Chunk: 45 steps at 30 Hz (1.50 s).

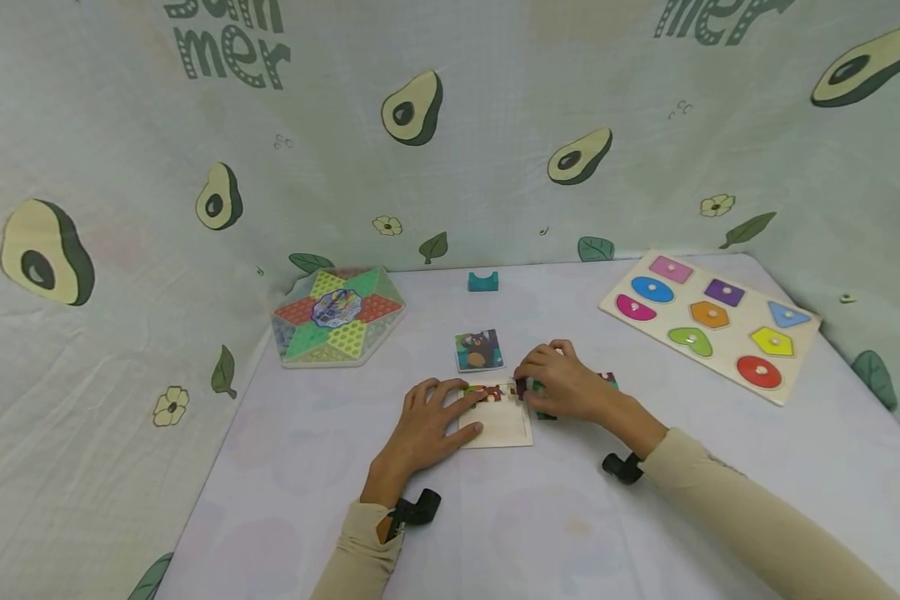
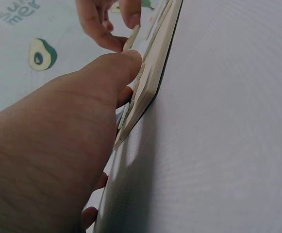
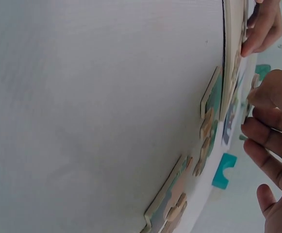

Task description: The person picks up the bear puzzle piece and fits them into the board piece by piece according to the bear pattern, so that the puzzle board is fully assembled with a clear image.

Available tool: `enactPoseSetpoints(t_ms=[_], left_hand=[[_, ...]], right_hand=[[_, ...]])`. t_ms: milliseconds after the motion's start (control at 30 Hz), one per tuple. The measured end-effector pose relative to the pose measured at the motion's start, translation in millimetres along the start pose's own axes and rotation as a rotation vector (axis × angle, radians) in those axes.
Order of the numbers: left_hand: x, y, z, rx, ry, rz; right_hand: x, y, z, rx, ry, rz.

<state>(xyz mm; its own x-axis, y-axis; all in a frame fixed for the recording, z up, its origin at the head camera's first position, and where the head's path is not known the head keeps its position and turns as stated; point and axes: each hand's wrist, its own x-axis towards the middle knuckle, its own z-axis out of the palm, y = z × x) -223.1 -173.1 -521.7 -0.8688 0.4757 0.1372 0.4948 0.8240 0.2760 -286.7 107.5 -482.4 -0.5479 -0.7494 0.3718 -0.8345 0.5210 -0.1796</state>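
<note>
- Tray (image 1: 498, 429): flat on the tabletop (image 1: 525, 533), well in from its far edge and between its left and right edges. Pictured pieces (image 1: 487, 393), red, brown and green among them, lie along the tray's far side; bare wood nearer the person.
- Left hand (image 1: 427, 423): fingers spread and relaxed, resting at the tray's left side. Thumb touches the tray; index finger reaches toward the pieces laid in it.
- Right hand (image 1: 566, 383): pinches a dark piece (image 1: 521, 388) between thumb and fingers at the tray's far right corner. Left wrist view shows the held piece tilted, pale edge visible. Whether it touches the tray, cannot tell.
- Loose pieces (image 3: 170, 194): flat on the tabletop, just right of the tray, partly hidden by the right hand in the head view. Knobbed outlines.
- Bear card (image 1: 480, 351): just beyond the tray, toward the far edge.
- Teal block (image 1: 483, 282): near the far edge, notch in its top.
- Star box (image 1: 337, 318): at the far left corner.
- Shape board (image 1: 708, 343): toward the far right corner, set askew, coloured shapes with small knobs.
</note>
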Motion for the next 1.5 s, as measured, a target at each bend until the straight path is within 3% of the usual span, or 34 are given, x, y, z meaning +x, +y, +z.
enactPoseSetpoints(t_ms=[333, 700, 1000, 1167, 1333, 1500], left_hand=[[-0.6, 1.0, -1.2, -0.012, -0.001, -0.001], [0.4, 0.3, -0.3, 0.002, -0.045, -0.034], [0.4, -1.1, 0.5, 0.013, -0.010, -0.013], [4.7, 7.0, -1.6, 0.075, 0.037, 0.005], [8.3, 16.2, -3.4, 0.061, 0.036, -0.004], [12.8, 23.3, 9.4, 0.093, 0.065, -0.003]], right_hand=[[4.5, -2, 8, 0.006, -0.003, -0.020], [9.5, -5, 13, -0.025, -0.036, -0.024], [13.6, -6, 14, 0.023, -0.130, 0.040], [11.9, -8, 11, 0.028, -0.115, 0.048], [9.9, -12, 11, -0.005, -0.112, 0.051], [1.6, -11, 8, 0.008, -0.107, 0.085]])
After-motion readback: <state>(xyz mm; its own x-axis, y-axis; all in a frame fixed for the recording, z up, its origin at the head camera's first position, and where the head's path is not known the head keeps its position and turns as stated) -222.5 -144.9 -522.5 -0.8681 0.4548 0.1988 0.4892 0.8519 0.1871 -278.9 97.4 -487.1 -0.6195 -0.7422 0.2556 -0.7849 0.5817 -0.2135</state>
